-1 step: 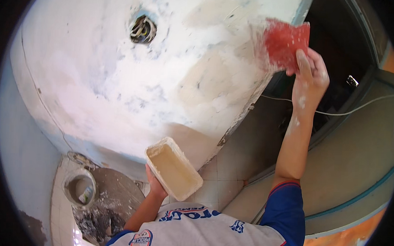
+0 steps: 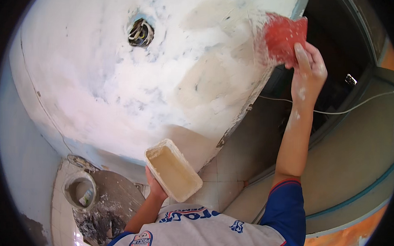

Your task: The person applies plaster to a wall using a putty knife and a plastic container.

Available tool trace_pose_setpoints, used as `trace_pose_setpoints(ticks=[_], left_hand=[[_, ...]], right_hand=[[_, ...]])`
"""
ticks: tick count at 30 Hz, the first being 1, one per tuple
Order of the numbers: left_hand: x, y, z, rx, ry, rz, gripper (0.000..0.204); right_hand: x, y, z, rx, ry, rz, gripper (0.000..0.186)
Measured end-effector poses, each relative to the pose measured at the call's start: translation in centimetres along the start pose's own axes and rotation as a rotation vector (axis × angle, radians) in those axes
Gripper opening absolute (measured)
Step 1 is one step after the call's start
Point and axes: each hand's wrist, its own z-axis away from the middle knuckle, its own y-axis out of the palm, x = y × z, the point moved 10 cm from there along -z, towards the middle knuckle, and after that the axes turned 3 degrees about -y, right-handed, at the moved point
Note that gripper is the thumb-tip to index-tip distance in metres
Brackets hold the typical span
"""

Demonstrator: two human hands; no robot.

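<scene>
My right hand (image 2: 309, 68) is raised at the wall's right edge, fingers and thumb closed on a red flat putty spreader (image 2: 284, 39). The spreader's left side lies against the white wall (image 2: 120, 77), where fresh whitish smears show around it. Pale filler marks the right hand and forearm. Low in front of my body, my left hand (image 2: 156, 182) grips a rectangular tub (image 2: 173, 170) by its left side. The tub's rim is crusted with filler, and a beige layer covers its inside. Some left-hand fingers are hidden under the tub.
A round hole with loose wires (image 2: 141, 32) opens in the wall. At lower left a bucket (image 2: 79, 190) stands by a dirty grey board (image 2: 116, 189) on the tiled floor. A dark doorway (image 2: 334, 41) lies right of the wall edge, with a white cable (image 2: 349, 112) crossing.
My right hand and the red spreader have shifted slightly up along the wall. The left hand and tub have hardly moved.
</scene>
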Motion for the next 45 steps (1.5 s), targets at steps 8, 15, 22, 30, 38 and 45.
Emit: trace_pose_setpoints(ticks=[8,15,22,30,38,45], left_hand=[[0.4,1.3,1.7,0.128,0.02,-0.02,0.078],[-0.2,1.1,1.8,0.15,0.061,-0.053,0.079],[-0.1,-0.7,0.6,0.136,0.04,-0.067,0.084],[0.1,-1.5,0.0,0.096,0.024,-0.044,0.083],[-0.4,-1.9,-0.3,0.093,0.045,-0.073,0.084],[-0.9,-2.3,-0.9,0.09,0.053,-0.043,0.084]], right_hand=[[-1.6,2.6,-2.9,0.156,0.121,0.06,0.022],[-2.8,0.7,-3.8,0.109,0.175,0.082,0.022],[-4.2,0.1,-3.4,0.109,0.21,0.088,0.024],[-4.0,0.6,-2.9,0.079,0.229,0.166,0.023],[-5.1,-0.5,-3.4,0.092,0.224,0.094,0.024],[-4.7,-0.2,-3.0,0.107,0.214,0.091,0.024]])
